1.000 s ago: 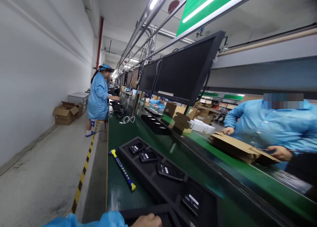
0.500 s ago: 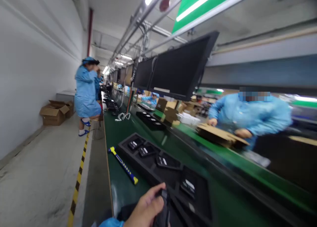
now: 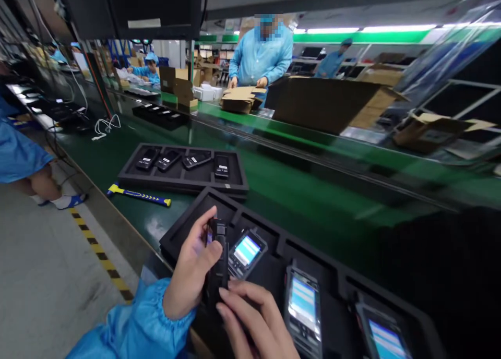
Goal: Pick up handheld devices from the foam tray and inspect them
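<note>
Left hand (image 3: 191,273) curled, right hand (image 3: 258,322) fingers extended

The handset (image 3: 217,254) in the left hand (image 3: 191,275) looks like matt black plastic, while the one beside it (image 3: 246,251) has a glossy lit screen. The near tray (image 3: 176,236) looks like dull, soft foam — so does the far tray (image 3: 129,172). The conveyor belt (image 3: 297,197) is green with a faint sheen. The boxes (image 3: 240,99) are plain brown cardboard — rough and unglazed. The sleeve (image 3: 136,327) is thin blue cloth.
</note>
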The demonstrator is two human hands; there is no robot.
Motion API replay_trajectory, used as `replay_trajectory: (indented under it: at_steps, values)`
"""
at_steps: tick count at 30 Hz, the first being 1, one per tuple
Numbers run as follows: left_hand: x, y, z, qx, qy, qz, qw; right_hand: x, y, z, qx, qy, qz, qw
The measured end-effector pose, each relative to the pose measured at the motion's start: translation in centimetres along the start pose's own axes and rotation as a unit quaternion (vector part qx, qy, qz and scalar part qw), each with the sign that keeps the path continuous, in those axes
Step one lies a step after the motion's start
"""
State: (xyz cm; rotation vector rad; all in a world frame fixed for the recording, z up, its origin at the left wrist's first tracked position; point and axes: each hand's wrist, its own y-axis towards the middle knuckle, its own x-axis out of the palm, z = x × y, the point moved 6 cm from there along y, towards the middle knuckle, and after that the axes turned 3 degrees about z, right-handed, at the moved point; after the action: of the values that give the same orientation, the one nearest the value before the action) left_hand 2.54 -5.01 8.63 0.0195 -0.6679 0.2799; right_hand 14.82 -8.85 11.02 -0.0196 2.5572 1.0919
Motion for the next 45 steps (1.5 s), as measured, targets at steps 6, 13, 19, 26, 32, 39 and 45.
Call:
replay_trajectory:
  at_steps: [6,13,19,26,32,39,45]
  values:
    - [0.3,-0.1,-1.0,-0.052,0.016,-0.040,0.998,-0.4,1.3,0.8,-0.110,-0.029,-0.088,0.990]
    - [-0.3,-0.3,-1.1,-0.012,0.029,-0.005,1.000,0.7,-1.3,3.3,0.182,0.174,-0.042,0.967]
    - [-0.7,-0.8,-0.4,-0.004,0.109,-0.055,0.992,2.8,-3.0,3.6,0.335,0.394,-0.060,0.854]
    - [-0.8,-1.8,-0.3,-0.058,0.122,-0.183,0.974,2.5,-4.2,4.8,0.372,0.362,-0.003,0.855]
    - [-0.8,-1.8,-0.6,-0.053,0.167,-0.167,0.970,2.6,-4.1,5.0,0.373,0.383,-0.002,0.845]
    - [-1.0,-1.8,-0.5,-0.058,0.196,-0.242,0.948,1.9,-3.6,5.9,0.330,0.370,-0.067,0.866]
    - [-2.1,-2.1,-1.6,-0.059,0.195,-0.267,0.942,1.6,-5.5,7.3,0.236,0.298,-0.074,0.922]
